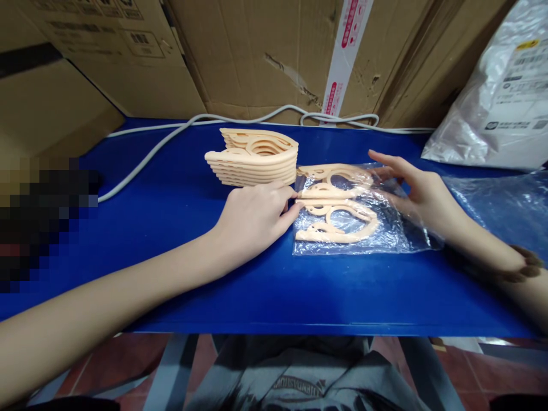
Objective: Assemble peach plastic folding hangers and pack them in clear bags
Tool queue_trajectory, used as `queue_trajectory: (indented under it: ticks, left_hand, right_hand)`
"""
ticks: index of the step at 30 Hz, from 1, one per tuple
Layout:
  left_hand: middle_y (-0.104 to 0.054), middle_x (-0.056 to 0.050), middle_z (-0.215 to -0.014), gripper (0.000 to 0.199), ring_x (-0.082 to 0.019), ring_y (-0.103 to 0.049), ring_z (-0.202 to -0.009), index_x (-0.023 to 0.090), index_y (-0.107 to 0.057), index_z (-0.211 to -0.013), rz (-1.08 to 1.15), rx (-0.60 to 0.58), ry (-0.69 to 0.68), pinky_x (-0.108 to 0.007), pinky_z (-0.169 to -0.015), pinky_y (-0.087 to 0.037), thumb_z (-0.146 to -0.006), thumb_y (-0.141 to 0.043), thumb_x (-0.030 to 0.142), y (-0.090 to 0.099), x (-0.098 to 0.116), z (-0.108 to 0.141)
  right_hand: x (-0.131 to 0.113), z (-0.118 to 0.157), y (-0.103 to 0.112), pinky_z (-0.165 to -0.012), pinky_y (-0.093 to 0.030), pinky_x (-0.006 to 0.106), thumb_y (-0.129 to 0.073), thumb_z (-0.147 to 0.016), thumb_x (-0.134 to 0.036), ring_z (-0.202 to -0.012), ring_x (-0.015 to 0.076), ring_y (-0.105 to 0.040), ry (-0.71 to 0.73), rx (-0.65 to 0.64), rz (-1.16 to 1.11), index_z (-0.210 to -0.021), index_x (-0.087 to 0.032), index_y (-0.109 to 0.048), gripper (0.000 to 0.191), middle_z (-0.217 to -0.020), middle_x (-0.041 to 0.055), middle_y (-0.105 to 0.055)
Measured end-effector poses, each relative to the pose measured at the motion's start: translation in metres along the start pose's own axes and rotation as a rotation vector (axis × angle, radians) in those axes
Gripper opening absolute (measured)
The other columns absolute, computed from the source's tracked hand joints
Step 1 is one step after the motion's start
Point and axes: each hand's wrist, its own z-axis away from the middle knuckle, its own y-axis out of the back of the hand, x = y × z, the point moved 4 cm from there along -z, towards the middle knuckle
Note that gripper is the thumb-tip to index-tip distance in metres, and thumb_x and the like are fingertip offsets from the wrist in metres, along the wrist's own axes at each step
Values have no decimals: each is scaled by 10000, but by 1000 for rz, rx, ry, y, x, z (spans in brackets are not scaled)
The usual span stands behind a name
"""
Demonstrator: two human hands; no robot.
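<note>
A clear plastic bag [402, 237] lies flat on the blue tabletop, with peach plastic folding hangers [355, 233] inside, side by side. At its left edge my left hand [261, 214] has thumb and forefinger pinched on the bag, close to the hanger ends. My right hand [422, 191] rests over the bag's right end with its fingers apart; some fingertips are hidden by glare and film. Just behind my left hand stands a stack of several similar peach hangers [252, 165], folded and piled on each other.
A white cable [171, 134] runs along the back of the blue table [274, 302]. Cardboard boxes [257, 57] stand behind it. At the right are a white plastic parcel [492, 108] and more clear plastic film [505, 200]. A dark, pixelated object [43, 222] sits at the left.
</note>
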Motion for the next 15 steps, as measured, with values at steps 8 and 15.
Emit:
queue_trajectory:
  ticks: [8, 15]
  left_hand:
    - [-811, -16, -1051, 293, -273, -754, -950, 222, -779, -1012, 25, -87, 57, -305, -561, -283, -1038, -541, 390, -2, -1, -1]
    - [-810, -2, -1045, 291, -284, -746, -929, 257, -784, -1121, 43, -76, 55, -306, -573, -265, -1034, -545, 398, -3, -1, -1]
  right_hand:
    - [9, -8, -1, -808, -514, 378, -678, -889, -609, -908, 239, -691, 81, 20, -56, -1453, -194, -590, 706, -1156, 112, -779]
    - [0, -6, 3, -817, -492, 386, -615, -906, -705, -919, 256, -711, 112, 0, -21, -1393, -135, -636, 750, -1105, 147, -780]
